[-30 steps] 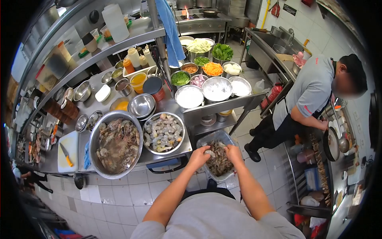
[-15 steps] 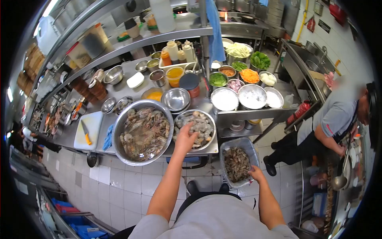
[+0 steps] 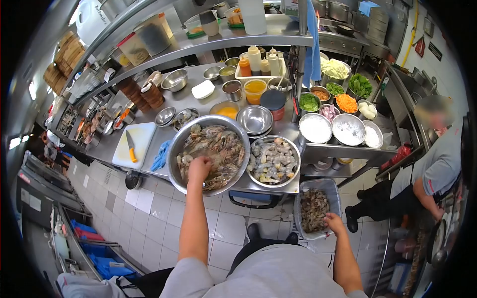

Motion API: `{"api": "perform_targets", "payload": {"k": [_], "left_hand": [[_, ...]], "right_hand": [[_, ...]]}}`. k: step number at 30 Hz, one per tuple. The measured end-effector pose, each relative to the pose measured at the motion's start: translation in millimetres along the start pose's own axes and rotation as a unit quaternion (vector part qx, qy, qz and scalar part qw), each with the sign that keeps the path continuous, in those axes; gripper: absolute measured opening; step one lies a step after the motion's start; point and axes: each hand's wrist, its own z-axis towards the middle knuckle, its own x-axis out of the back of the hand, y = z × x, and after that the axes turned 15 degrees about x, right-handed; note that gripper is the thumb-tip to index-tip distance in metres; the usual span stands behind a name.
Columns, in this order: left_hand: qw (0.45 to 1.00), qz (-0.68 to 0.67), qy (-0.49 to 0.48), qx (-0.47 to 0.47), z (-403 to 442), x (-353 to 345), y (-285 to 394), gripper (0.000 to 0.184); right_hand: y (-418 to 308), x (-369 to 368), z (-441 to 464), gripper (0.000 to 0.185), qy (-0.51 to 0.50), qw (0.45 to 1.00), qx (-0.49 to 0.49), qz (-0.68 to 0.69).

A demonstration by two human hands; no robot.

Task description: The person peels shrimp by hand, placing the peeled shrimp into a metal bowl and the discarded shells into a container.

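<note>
My left hand (image 3: 199, 170) is over the large metal bowl (image 3: 173, 176) of whole shrimp (image 3: 211, 139), its fingers pressed together and tips hidden among them. Beside it stands a smaller metal bowl (image 3: 297, 166) heaped with peeled shrimp (image 3: 272, 160). My right hand (image 3: 336, 223) is at the right side of a grey plastic bin (image 3: 298, 218), below the counter's right end. Its fingers are slightly apart, and I see nothing held in them. Shrimp shells and heads (image 3: 313, 208) fill the bottom of the bin.
On the left, a knife (image 3: 131, 147) lies on a white cutting board (image 3: 144, 136) near a blue cloth (image 3: 162, 155). Stacked metal bowls (image 3: 254, 119) stand behind the shrimp. Pans of flour (image 3: 314, 128) and vegetables are at right. A co-worker (image 3: 437, 164) stands far right.
My left hand has moved from the peeled-shrimp bowl leftward into the bowl of whole shrimp. My right hand stays by the bin. The camera view has turned left.
</note>
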Motion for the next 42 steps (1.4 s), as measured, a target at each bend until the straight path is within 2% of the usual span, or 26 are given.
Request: {"api": "perform_targets", "payload": {"k": [2, 4, 5, 9, 11, 12, 14, 15, 17, 18, 20, 23, 26, 29, 30, 32, 34, 35, 36, 37, 38, 39, 40, 42], "left_hand": [[0.999, 0.022, -0.014, -0.03, 16, -23, -11, 0.031], [0.988, 0.134, 0.019, -0.081, 16, -40, -1, 0.034], [0.987, 0.116, 0.059, -0.095, 12, -45, 1, 0.037], [0.989, 0.143, 0.001, -0.042, 15, -43, 11, 0.042], [0.997, 0.035, 0.001, -0.071, 23, -44, -10, 0.047], [0.996, 0.037, -0.002, -0.076, 24, -40, -18, 0.047], [0.98, -0.17, -0.097, -0.029, 24, -27, -30, 0.043], [0.98, -0.169, -0.099, -0.031, 23, -18, -34, 0.043], [0.883, -0.428, -0.187, 0.044, 17, 4, -38, 0.037], [0.883, -0.429, -0.186, 0.044, 13, 11, -34, 0.037], [0.784, -0.59, -0.195, 0.015, 4, 28, -23, 0.038], [0.76, -0.619, -0.198, -0.009, -26, 42, 14, 0.04], [0.734, -0.625, -0.259, -0.053, -44, 23, 45, 0.047], [0.75, -0.578, -0.313, -0.081, -89, -9, 102, 0.062], [0.762, -0.552, -0.326, -0.091, -104, -24, 117, 0.067], [0.761, -0.525, -0.365, -0.106, -132, -61, 147, 0.069], [0.778, -0.478, -0.383, -0.139, -156, -105, 165, 0.068], [0.797, -0.441, -0.385, -0.149, -166, -121, 173, 0.066], [0.815, -0.403, -0.385, -0.159, -176, -133, 181, 0.064], [0.823, -0.397, -0.382, -0.142, -186, -138, 187, 0.057], [0.818, -0.398, -0.389, -0.145, -186, -148, 188, 0.057], [0.86, -0.332, -0.318, -0.222, -184, -152, 192, 0.054], [0.887, -0.261, -0.24, -0.295, -184, -156, 194, 0.052], [0.902, -0.222, -0.245, -0.279, -188, -165, 198, 0.052]], "right_hand": [[-21, -12, 7, 0.037, -0.027, 0.999, -0.016, 0.029], [-38, -24, 14, 0.036, -0.042, 0.999, 0.0, 0.011], [-45, -28, 16, 0.034, -0.055, 0.998, 0.015, -0.007], [-70, -44, 24, 0.033, -0.088, 0.993, 0.076, -0.031], [-107, -50, 14, 0.035, -0.088, 0.992, 0.09, -0.013], [-122, -51, 9, 0.037, -0.09, 0.99, 0.105, 0.002], [-141, -52, 5, 0.036, -0.089, 0.991, 0.098, 0.014], [-150, -53, 4, 0.035, -0.093, 0.991, 0.094, 0.024], [-171, -54, -1, 0.035, -0.087, 0.99, 0.101, 0.035], [-178, -55, 0, 0.034, -0.085, 0.99, 0.108, 0.045], [-184, -60, 6, 0.034, -0.071, 0.985, 0.143, 0.068], [-228, -69, 6, 0.034, -0.044, 0.973, 0.216, 0.066], [-281, -83, 1, 0.036, -0.03, 0.953, 0.299, 0.038], [-336, -91, -14, 0.041, -0.042, 0.913, 0.406, -0.022], [-340, -94, -12, 0.048, -0.05, 0.901, 0.429, -0.038], [-344, -96, -11, 0.056, -0.059, 0.905, 0.416, -0.071], [-322, -98, -1, 0.058, -0.015, 0.91, 0.399, -0.115], [-296, -98, 12, 0.047, 0.027, 0.921, 0.366, -0.133], [-287, -90, 13, 0.047, 0.036, 0.921, 0.362, -0.14], [-277, -80, 13, 0.041, 0.042, 0.944, 0.314, -0.093], [-267, -71, 13, 0.035, 0.047, 0.962, 0.266, -0.045], [-257, -65, 13, 0.022, 0.031, 0.974, 0.197, 0.108], [-246, -56, 10, 0.022, 0.037, 0.974, 0.194, 0.107], [-232, -40, 4, 0.022, 0.005, 0.944, 0.111, 0.312]]}}
